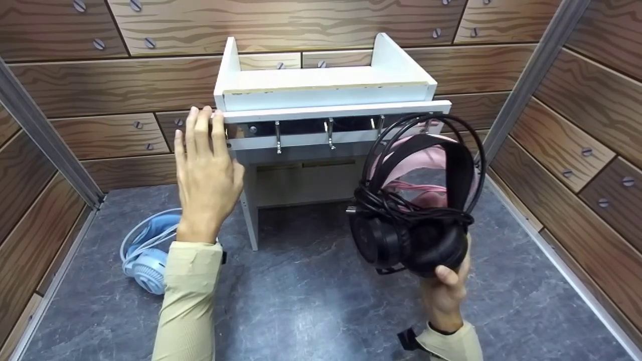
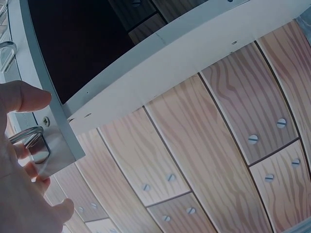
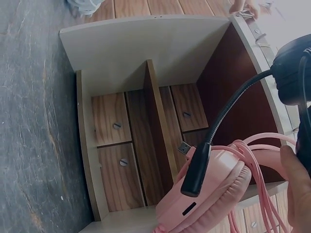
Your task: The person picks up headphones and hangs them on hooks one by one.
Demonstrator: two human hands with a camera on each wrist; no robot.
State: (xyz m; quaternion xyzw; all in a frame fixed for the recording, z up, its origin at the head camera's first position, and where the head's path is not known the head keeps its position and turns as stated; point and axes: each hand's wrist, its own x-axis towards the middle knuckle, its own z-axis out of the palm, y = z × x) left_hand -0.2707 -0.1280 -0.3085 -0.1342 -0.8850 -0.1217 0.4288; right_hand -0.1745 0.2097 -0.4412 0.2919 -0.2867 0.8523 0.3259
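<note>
My right hand (image 1: 444, 296) grips a black headset (image 1: 376, 240) from below, thumb against an ear cup. Its cable is bundled across the cups, and a thin microphone boom (image 3: 228, 104) shows in the right wrist view. Behind it, by the right end of the hook rail (image 1: 301, 114), hangs a pink headset (image 3: 209, 187), partly hidden in the head view. My left hand (image 1: 205, 170) is at the rail's left end, fingers extended and touching it. A metal hook (image 2: 36, 141) sits beside those fingers in the left wrist view.
A white shelf unit (image 1: 326, 76) stands against the wood-patterned back wall (image 1: 281, 25), with more hooks (image 1: 330, 133) along its front. On the dark marbled floor (image 1: 301, 301) at left lies a light blue headset (image 1: 150, 271), partly behind my left arm. Wood-patterned walls rise on both sides.
</note>
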